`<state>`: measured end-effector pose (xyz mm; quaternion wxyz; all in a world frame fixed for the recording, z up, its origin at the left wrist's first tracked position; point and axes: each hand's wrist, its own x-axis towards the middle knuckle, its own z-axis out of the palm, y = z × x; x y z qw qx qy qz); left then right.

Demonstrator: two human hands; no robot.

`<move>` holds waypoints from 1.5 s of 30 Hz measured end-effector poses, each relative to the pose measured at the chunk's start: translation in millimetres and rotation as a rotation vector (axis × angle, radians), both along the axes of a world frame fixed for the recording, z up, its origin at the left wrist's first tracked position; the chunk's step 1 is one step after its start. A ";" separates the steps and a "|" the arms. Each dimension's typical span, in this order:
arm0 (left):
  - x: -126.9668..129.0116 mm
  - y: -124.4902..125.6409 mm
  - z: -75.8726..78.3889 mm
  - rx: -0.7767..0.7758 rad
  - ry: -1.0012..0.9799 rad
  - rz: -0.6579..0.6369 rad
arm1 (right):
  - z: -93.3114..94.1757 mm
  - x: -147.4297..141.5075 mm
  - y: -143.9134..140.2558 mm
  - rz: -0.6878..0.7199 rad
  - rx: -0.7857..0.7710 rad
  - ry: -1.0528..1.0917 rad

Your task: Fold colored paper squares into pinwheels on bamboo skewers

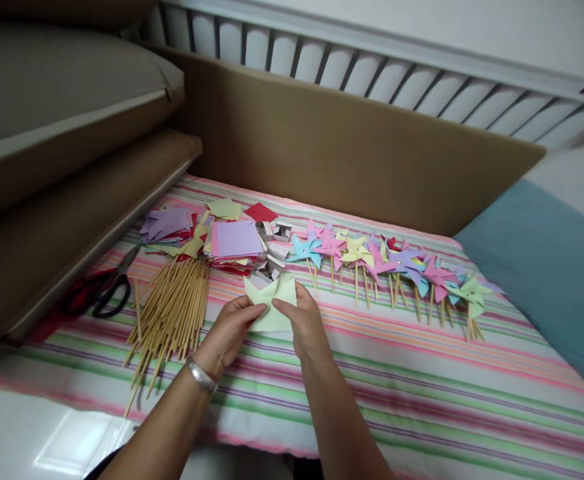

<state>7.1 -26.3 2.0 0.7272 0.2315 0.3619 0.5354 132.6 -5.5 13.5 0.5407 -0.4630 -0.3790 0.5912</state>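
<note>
Both my hands hold one pale green paper square (pixel 272 301) with cut, folded corners just above the striped cloth (pixel 422 393). My left hand (pixel 227 333), with a silver bracelet at the wrist, pinches its left edge. My right hand (pixel 305 320) pinches its right side. A pile of wooden sticks (pixel 172 313) lies just left of my left hand. Stacks of coloured paper squares (pixel 235 239) sit beyond the green piece. A row of finished paper pinwheels (pixel 392 267) on sticks stretches to the right.
Scissors (pixel 109 290) with red and black handles lie at the left by a brown cushioned ledge (pixel 72 220). A brown board (pixel 347 147) stands behind the cloth, a white railing (pixel 372 73) behind it. A blue pillow (pixel 547 267) lies at right.
</note>
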 end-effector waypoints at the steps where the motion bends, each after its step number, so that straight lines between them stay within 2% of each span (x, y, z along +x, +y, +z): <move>1: 1.0 0.5 -0.5 -0.014 0.005 0.027 | -0.5 -2.8 -1.0 -0.009 0.010 0.012; 7: 1.8 1.5 -2.0 -0.081 0.057 0.158 | -2.0 -17.1 -4.9 -0.062 -0.005 0.004; 11: -2.4 3.5 -4.8 -0.074 0.105 0.210 | -6.0 -22.0 -5.5 -0.041 -0.003 0.015; 15: -15.9 8.8 -2.4 -0.106 0.128 0.268 | -9.9 -16.4 -5.2 -0.035 -0.012 -0.181; 17: -25.1 11.3 0.5 -0.120 0.145 0.310 | -10.2 -11.4 -6.0 -0.095 0.096 -0.353; 20: -37.5 13.5 3.6 -0.120 0.159 0.356 | -8.6 -5.7 -9.0 -0.142 0.372 -0.609; 24: -45.8 14.1 3.0 -0.129 0.160 0.338 | -6.5 -4.3 -12.8 0.001 0.703 -0.879; 27: -45.8 13.9 2.8 -0.133 0.169 0.313 | -6.2 -5.1 -13.0 0.105 0.812 -0.972; 30: -43.2 12.9 5.4 -0.116 0.176 0.290 | -6.0 -5.0 -12.2 0.158 0.794 -0.980; 35: -38.6 10.5 9.0 -0.115 0.226 0.236 | -3.9 -5.7 -12.6 0.193 0.676 -0.919; 45: -28.8 10.3 0.6 -0.023 0.297 0.087 | -5.7 -10.0 -11.7 0.061 0.497 -0.898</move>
